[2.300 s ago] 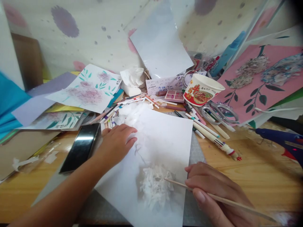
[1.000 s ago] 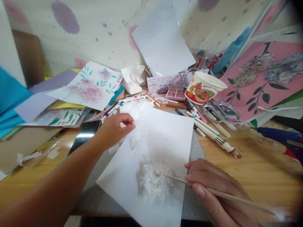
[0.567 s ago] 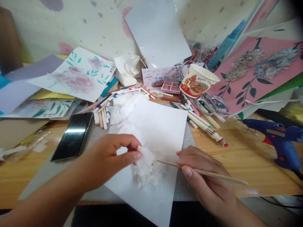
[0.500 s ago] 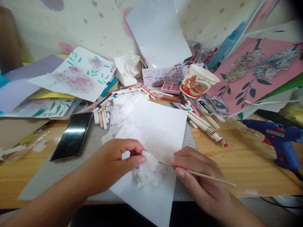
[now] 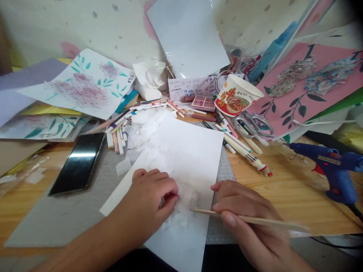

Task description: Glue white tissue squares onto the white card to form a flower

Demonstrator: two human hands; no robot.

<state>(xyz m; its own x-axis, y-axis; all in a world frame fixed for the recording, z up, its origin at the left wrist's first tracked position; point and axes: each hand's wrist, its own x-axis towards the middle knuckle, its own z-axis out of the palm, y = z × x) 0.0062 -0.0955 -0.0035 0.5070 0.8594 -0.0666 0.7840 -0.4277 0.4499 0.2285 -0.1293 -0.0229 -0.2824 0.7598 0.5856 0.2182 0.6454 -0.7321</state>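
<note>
In the head view, my left hand (image 5: 154,196) pinches thumb and forefinger at the edge of a thin white tissue piece (image 5: 188,199), which is blurred. My right hand (image 5: 249,211) is closed around a thin wooden stick (image 5: 205,212), held like a pen. The stick's tip points left and meets the tissue, though whether it presses into it I cannot tell. Beneath both hands lies a white paper sheet (image 5: 195,151), with faint crumpled white bits (image 5: 172,223) on it, partly hidden by my left hand.
Fluffy white tissue scraps (image 5: 141,128) lie beyond the sheet, among several markers (image 5: 120,139). A phone (image 5: 78,164) rests at left on a grey mat (image 5: 36,223). Right are scissors (image 5: 252,124), a paper cup (image 5: 236,96) and a blue glue gun (image 5: 337,166) with its cord.
Both hands have come lower, and the stick's tip has dropped with them. The white tissue piece that stood up from my left fingertips now lies lower, against the stick's tip.
</note>
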